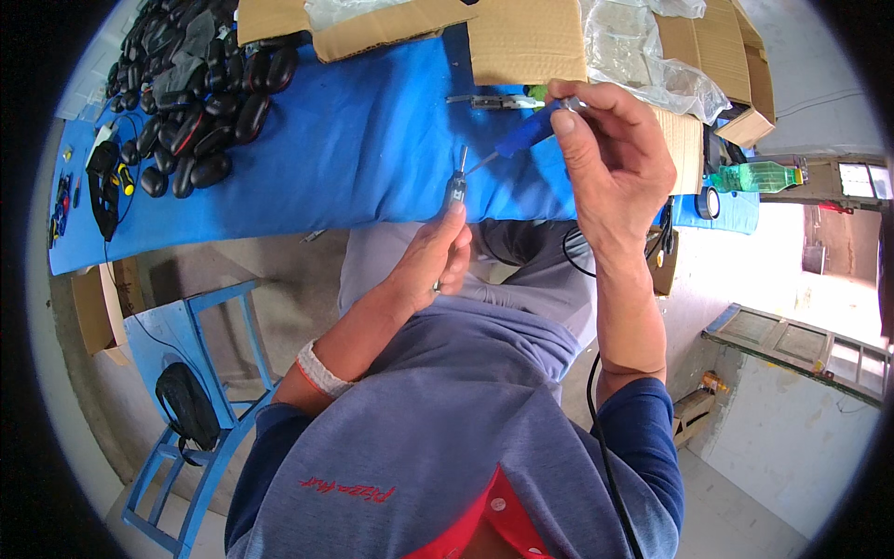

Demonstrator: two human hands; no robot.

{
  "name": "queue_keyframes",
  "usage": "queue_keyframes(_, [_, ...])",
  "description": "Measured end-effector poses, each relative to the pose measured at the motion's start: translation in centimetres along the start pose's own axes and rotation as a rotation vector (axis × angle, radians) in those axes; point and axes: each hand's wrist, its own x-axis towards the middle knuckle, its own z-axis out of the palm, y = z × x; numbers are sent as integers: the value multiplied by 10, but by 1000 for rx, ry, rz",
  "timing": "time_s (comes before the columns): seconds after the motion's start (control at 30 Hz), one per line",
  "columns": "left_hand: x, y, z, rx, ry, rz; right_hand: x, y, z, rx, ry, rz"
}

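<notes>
My left hand (430,259) is closed around a small dark grey cylindrical part (455,192) with a thin metal rod standing up from its top. Between the thumb and fingers of my right hand (616,158) is a screwdriver (529,131) with a blue handle. Its thin shaft slants down to the left, and the tip meets or nearly meets the top of the dark part; I cannot tell if they touch. Both hands are over the near edge of the blue-covered table (345,149). Beyond them lies a slim metal tool (494,102).
A heap of black rounded oval items (214,107) covers the table's left. Cardboard (526,42) and clear plastic wrap (629,56) lie at the back. A green bottle (759,177) rests at the right. A blue chair (168,345) holding a black bag (191,405) stands at the left.
</notes>
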Motion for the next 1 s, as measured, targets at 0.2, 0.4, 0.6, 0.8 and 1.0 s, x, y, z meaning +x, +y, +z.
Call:
queue_keyframes(0.2, [1, -3, -2, -10, -7, 9, 4, -4, -10, 67, 85, -65])
queue_keyframes(0.4, [2, -3, -2, -13, -7, 9, -4, -2, -6, 53, 71, -59])
queue_keyframes(0.6, [0, -1, -1, 4, -13, 19, -7, -1, -7, 12, 41, -51])
queue_keyframes(0.8, [1, -1, -1, -3, -12, 10, -9, -3, -5, 15, 39, -52])
queue_keyframes(1.0, [1, -2, 0, 6, -6, 11, -9, -3, -7, 15, 30, -42])
